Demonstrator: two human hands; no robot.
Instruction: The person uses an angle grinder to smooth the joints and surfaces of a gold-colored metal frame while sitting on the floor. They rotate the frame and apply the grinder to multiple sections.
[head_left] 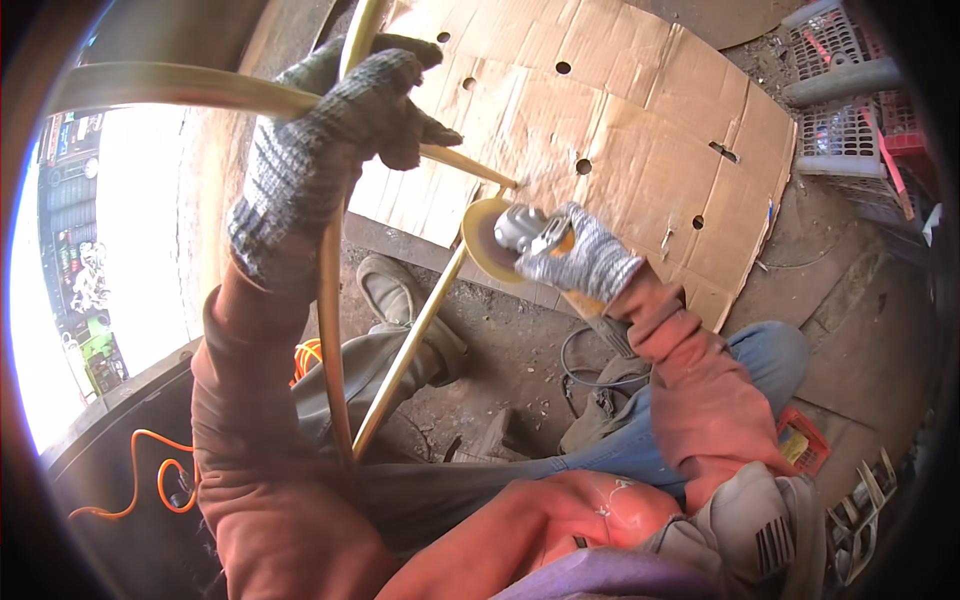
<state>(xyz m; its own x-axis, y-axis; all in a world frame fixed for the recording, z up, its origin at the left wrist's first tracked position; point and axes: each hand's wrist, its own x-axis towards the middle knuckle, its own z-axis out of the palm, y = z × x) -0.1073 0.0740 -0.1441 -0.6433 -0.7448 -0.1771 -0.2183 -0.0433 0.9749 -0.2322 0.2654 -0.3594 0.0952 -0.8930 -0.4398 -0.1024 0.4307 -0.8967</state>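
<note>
A frame of gold-coloured metal tubes (332,330) rises in front of me, its bars crossing near my left hand (345,125). That hand wears a grey knitted glove and is closed round the frame where bars meet, some fingers reaching past the tube. My right hand (590,258), also gloved, grips an angle grinder (528,230). Its round yellowish disc (483,240) is right by the frame's slanting lower bar, near a corner; whether disc and metal touch I cannot tell. The grinder's handle is partly hidden by my fingers.
Flattened brown cardboard (640,130) with holes covers the floor ahead. Plastic crates (845,130) stand at the far right. A dark cable (570,365) lies below the grinder, and an orange hose (135,470) curls at left. A shoe (390,290) shows beyond the slanting bar.
</note>
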